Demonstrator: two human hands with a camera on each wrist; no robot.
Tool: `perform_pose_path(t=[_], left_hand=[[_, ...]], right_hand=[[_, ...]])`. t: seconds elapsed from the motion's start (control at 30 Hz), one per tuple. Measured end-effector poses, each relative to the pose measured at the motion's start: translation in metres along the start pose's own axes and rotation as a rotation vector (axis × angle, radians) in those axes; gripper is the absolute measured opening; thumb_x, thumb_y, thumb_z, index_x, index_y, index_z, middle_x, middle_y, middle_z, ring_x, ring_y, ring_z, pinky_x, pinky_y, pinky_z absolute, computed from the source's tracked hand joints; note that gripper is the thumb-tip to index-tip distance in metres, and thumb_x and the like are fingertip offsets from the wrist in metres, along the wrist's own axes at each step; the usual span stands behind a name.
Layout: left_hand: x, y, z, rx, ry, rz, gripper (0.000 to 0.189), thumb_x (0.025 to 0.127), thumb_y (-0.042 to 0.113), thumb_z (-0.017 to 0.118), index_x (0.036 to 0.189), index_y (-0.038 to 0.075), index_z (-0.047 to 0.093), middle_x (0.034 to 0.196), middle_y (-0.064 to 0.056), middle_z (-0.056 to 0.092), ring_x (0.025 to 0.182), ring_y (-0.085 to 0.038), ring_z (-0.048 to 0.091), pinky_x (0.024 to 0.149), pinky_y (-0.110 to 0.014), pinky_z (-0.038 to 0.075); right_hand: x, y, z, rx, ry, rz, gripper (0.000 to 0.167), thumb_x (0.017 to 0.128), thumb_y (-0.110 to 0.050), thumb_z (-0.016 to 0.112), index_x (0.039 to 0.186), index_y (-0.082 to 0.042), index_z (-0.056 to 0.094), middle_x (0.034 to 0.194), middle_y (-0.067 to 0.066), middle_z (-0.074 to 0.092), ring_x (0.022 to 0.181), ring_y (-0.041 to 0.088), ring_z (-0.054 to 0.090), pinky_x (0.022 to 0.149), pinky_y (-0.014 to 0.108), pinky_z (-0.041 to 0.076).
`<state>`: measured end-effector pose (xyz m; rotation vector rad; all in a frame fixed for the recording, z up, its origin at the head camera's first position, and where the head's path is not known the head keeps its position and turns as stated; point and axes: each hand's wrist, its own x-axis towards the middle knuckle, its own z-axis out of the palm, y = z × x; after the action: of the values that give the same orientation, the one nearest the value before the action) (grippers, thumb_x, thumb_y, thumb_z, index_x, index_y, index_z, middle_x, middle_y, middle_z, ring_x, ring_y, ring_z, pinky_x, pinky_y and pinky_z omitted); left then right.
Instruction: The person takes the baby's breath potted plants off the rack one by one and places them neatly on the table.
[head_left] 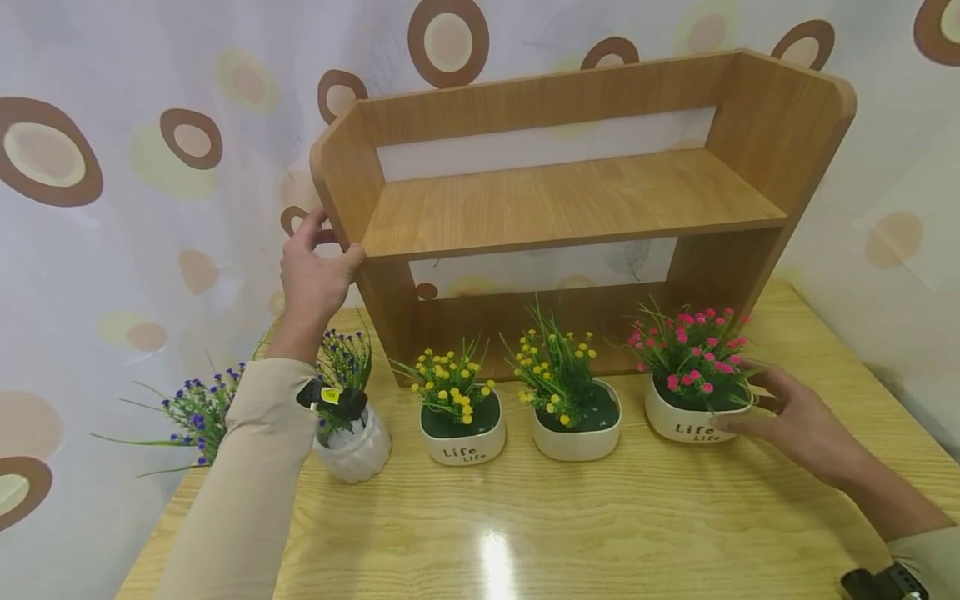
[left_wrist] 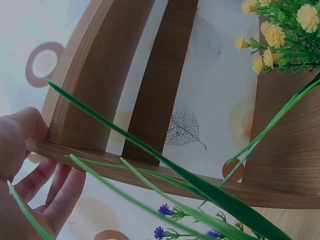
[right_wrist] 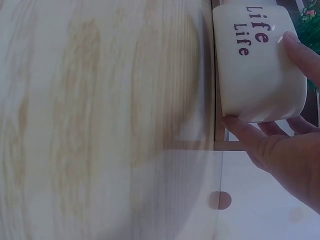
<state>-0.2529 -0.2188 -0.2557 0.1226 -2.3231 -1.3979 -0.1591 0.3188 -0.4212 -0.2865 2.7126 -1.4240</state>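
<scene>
My left hand (head_left: 315,271) grips the left side panel of a two-tier wooden shelf (head_left: 555,200), thumb at the front edge by the middle board and fingers around the outer face. In the left wrist view the fingertips (left_wrist: 75,182) lie against the panel. On the right, my right hand (head_left: 798,417) holds a white pot (right_wrist: 260,65) lettered "Life" by its right side, with the thumb on its front. Pink flowers (head_left: 701,346) and green grass fill this pot, which stands before the shelf's right end.
Two white pots with yellow flowers (head_left: 453,383) stand in front of the shelf on the wooden table (head_left: 420,533). Further left are a ribbed white pot (head_left: 354,450) with purple flowers and another purple plant (head_left: 198,417), partly behind my left sleeve. A patterned wall covering (head_left: 112,275) hangs behind.
</scene>
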Motion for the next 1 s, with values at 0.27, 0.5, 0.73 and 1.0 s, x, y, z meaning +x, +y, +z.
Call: perform_pose_path(t=[0.27, 0.5, 0.73, 1.0], left_hand=[[-0.001, -0.002, 0.001, 0.014, 0.000, -0.007, 0.058, 0.093, 0.015, 0.066, 0.147, 0.030, 0.049, 0.128, -0.009, 0.056, 0.122, -0.029, 0.055, 0.089, -0.043, 0.057], [-0.001, -0.003, 0.001, 0.015, 0.009, 0.010, 0.058, 0.092, 0.015, 0.065, 0.146, 0.029, 0.051, 0.125, -0.010, 0.057, 0.123, -0.029, 0.054, 0.087, -0.044, 0.057], [-0.001, -0.006, 0.002, 0.025, 0.024, 0.030, 0.057, 0.089, 0.012, 0.064, 0.144, 0.026, 0.054, 0.120, -0.010, 0.060, 0.121, -0.028, 0.056, 0.085, -0.045, 0.058], [-0.002, -0.009, 0.002, 0.018, 0.031, 0.030, 0.057, 0.090, 0.014, 0.064, 0.144, 0.028, 0.054, 0.121, -0.010, 0.060, 0.113, -0.027, 0.060, 0.084, -0.043, 0.058]], right_hand=[[0.001, 0.006, 0.004, 0.035, 0.002, -0.033, 0.078, 0.091, -0.016, 0.076, 0.154, -0.004, 0.031, 0.138, 0.015, 0.043, 0.124, 0.058, 0.045, 0.078, 0.020, 0.051], [0.001, 0.008, 0.004, 0.028, -0.029, -0.008, 0.081, 0.094, -0.019, 0.073, 0.156, -0.001, 0.025, 0.140, 0.022, 0.042, 0.124, 0.058, 0.045, 0.077, 0.023, 0.052], [0.002, 0.010, 0.004, 0.075, -0.056, 0.004, 0.087, 0.092, -0.015, 0.075, 0.155, 0.004, 0.019, 0.145, 0.028, 0.035, 0.127, 0.065, 0.036, 0.078, 0.021, 0.052], [0.002, 0.009, 0.004, 0.046, -0.078, 0.025, 0.095, 0.092, -0.019, 0.075, 0.158, 0.002, 0.010, 0.151, 0.029, 0.029, 0.127, 0.065, 0.036, 0.078, 0.019, 0.048]])
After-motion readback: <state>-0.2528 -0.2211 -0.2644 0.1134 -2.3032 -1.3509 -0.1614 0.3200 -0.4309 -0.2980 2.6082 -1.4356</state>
